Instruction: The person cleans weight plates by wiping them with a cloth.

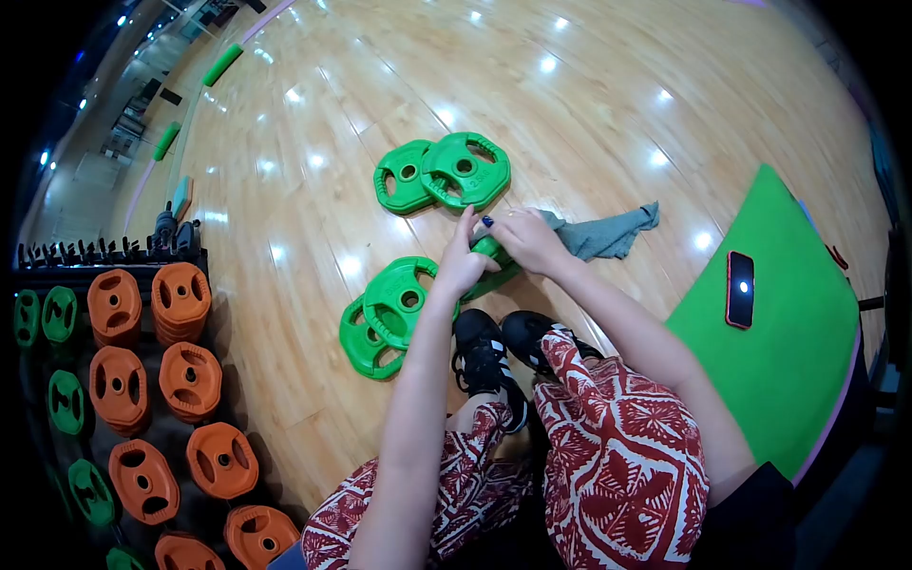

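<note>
2 hands (pixel 528 239) touch a green object (pixel 488 250) beside a grey cloth (pixel 610 235)

Phone (pixel 740 290) on a green mat (pixel 788 389), stacked orange plates (pixel 117 366), 2 green rolls (pixel 222 66).

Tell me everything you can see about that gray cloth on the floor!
The gray cloth has a bluish-green tint and looks like soft fabric. It is rumpled, with wrinkles and an uneven outer end. It lies loosely across the wooden floor, next to the right hand. Its inner end goes out of sight behind that hand, so I can't tell whether fingers hold it.
</note>
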`<state>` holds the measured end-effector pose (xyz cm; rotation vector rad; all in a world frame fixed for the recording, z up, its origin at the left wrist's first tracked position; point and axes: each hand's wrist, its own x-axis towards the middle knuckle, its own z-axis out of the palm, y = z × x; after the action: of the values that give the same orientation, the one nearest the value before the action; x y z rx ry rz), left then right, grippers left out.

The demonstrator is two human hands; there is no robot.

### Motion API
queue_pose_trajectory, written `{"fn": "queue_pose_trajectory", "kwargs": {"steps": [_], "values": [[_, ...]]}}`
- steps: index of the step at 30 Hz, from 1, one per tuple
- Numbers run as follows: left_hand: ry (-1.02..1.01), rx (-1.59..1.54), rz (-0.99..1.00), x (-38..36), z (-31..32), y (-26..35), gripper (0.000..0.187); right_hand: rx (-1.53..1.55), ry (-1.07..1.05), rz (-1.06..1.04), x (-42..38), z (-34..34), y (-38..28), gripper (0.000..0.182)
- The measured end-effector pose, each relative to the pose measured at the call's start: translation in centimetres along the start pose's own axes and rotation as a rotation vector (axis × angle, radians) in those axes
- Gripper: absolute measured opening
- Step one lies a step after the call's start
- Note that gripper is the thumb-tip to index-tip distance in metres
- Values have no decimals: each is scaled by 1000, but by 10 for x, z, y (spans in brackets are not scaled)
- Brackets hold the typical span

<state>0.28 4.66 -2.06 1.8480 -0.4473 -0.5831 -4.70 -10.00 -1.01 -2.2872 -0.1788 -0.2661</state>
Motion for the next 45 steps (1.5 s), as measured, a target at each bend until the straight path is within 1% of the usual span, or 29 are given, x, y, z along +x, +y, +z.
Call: {"fn": "queue_pose_trajectory", "kwargs": {"steps": [4,7,8,9,11,13,15,17,19,20,21,23,24,25,27,29,30,31,33,34,35,37,38,39,41,42,43,44,45], "values": [[24,47,-34,6,12,6,98,-26,-92,318,6,-18,32,45],[78,183,-18,5,20,17,96,68,-77,347,5,-14,14,43],[38,68,-9,11,19,2,94,45,12,165,3,-11,2,39],[33,63,-11,15,17,-6,94,-23,-52,22,5,-8,-9,38],[89,-183,-2,18,15,-16,95,-100,-10,-52,-1,-4,-30,37],[133,-103,24,11,14,-11,97,-31,-60,-57,3,-5,-20,36],[192,128,17,5,13,-6,99,50,-16,-146,4,-4,-9,32],[196,112,-32,8,14,1,102,12,-27,-147,6,-6,2,29],[226,-17,-22,9,21,7,104,-120,62,-38,5,-8,12,27],[222,-18,-19,8,23,9,104,-81,135,16,2,-10,18,29],[190,15,-57,4,24,16,102,-83,137,17,-1,-10,25,29],[159,48,-91,4,26,20,100,-81,179,180,-4,-4,40,34],[135,103,-110,4,27,20,96,11,190,205,-3,-3,43,34],[110,158,-128,7,28,15,93,10,193,204,-3,-9,31,34],[134,227,-81,17,29,-11,87,102,58,208,-1,-15,5,31],[111,-223,-26,20,27,-24,73,-60,145,-53,-6,-2,-23,24],[98,-445,5,17,25,-19,66,-29,130,-97,-5,0,-20,23],[102,-443,4,14,23,-14,66,1,117,-143,-2,1,-17,21],[229,0,-95,9,18,-4,71,-9,115,-165,6,1,-9,20],[233,-8,-44,12,18,-11,83,-19,113,-178,8,2,-4,20],[235,-9,-44,11,18,-13,83,-19,111,-180,8,2,0,20],[354,0,-40,11,19,-16,91,51,231,-100,9,0,16,22],[364,39,-75,10,19,-16,89,118,229,73,7,4,30,25],[364,38,-76,5,19,-13,89,118,228,74,5,3,31,25],[247,152,-44,-1,16,-5,76,221,195,146,2,3,31,29],[247,151,-42,-1,15,0,76,122,267,91,0,12,28,30],[127,135,-97,-1,14,3,67,170,197,89,0,9,13,31],[8,119,-150,-1,14,6,59,40,149,27,-6,11,-4,30],[9,117,-150,2,16,2,59,-87,99,-36,-11,14,-17,29]]}}
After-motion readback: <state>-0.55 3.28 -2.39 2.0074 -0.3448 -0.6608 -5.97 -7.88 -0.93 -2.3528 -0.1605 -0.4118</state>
